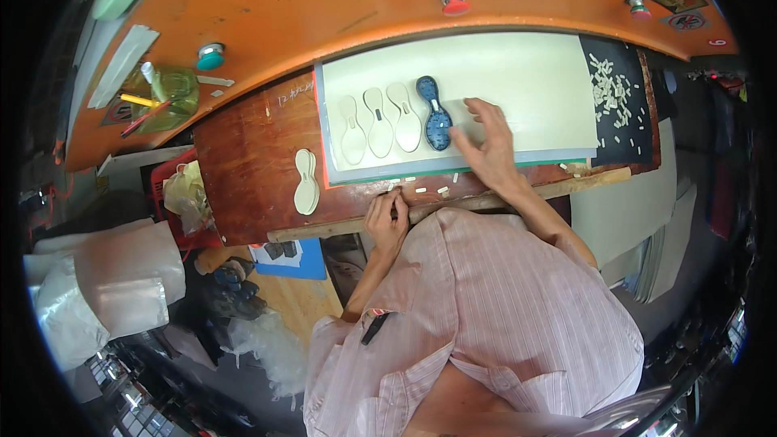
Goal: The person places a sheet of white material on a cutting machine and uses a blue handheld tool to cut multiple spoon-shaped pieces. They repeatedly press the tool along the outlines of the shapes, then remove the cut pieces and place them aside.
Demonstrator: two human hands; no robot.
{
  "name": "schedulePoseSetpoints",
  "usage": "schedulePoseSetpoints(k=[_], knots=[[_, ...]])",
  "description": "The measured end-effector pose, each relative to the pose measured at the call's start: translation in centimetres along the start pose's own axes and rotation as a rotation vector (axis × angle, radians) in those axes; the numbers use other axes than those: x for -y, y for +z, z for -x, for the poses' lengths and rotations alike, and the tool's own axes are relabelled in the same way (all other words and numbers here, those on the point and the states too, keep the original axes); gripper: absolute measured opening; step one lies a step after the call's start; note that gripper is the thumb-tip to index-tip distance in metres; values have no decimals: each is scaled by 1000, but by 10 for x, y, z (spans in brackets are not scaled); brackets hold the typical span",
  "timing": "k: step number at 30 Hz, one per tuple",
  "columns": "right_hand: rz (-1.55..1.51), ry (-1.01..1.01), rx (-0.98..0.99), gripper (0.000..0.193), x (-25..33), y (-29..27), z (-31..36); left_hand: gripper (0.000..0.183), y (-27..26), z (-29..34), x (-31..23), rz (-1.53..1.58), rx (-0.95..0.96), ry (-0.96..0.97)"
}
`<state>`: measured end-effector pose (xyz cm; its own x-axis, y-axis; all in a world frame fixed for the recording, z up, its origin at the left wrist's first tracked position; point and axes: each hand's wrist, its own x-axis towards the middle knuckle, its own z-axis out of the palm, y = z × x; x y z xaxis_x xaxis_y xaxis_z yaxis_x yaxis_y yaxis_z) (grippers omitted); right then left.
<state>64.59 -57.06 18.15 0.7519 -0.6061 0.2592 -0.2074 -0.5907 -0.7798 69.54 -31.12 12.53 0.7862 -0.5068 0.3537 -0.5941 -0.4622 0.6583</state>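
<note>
My right hand [490, 146] is open, fingers apart, over a pale cream sheet [526, 89]. Its thumb is close to a dark blue sole-shaped piece [438, 128] with a white patch at its narrow waist; I cannot tell whether they touch. Left of that piece are three cream sole shapes [353, 142] in a row on the sheet. At the table's front edge my left hand [384, 222] has its fingers curled in; what they hold, if anything, is hidden. Small white strips [443, 190] lie nearby. A small stack of cream insoles [306, 186] rests on the brown table [251, 146].
Many small white pieces [613, 93] are scattered on a dark surface at the right. Beyond the sheet runs an orange machine front [324, 24] with a green button [210, 57] and a red button [455, 3]. A yellowish pouch with pens [174, 101] hangs at left.
</note>
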Motion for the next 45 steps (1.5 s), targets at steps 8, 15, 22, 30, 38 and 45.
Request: schedulePoseSetpoints(k=[8, 15, 22, 30, 38, 45], knots=[[-115, 165, -525, 16, -76, -109, -9, 9, 18, -31, 21, -5, -52, -1], [28, -67, -849, 20, -83, -206, -33, 18, 35, -77, 32, -15, -116, 36], [270, -109, -760, 29, -53, -270, -41, 22, 39, -107, 24, 76, -125, 3], [322, -25, -620, 16, -87, -218, 63, 23, 41, -137, 21, 43, -91, -77], [476, -14, -330, 32, -130, -174, 44, 24, 38, -145, 16, -27, -60, -100], [712, -114, -300, 19, -158, -163, 27, 17, 49, -138, 28, 26, -92, -74]])
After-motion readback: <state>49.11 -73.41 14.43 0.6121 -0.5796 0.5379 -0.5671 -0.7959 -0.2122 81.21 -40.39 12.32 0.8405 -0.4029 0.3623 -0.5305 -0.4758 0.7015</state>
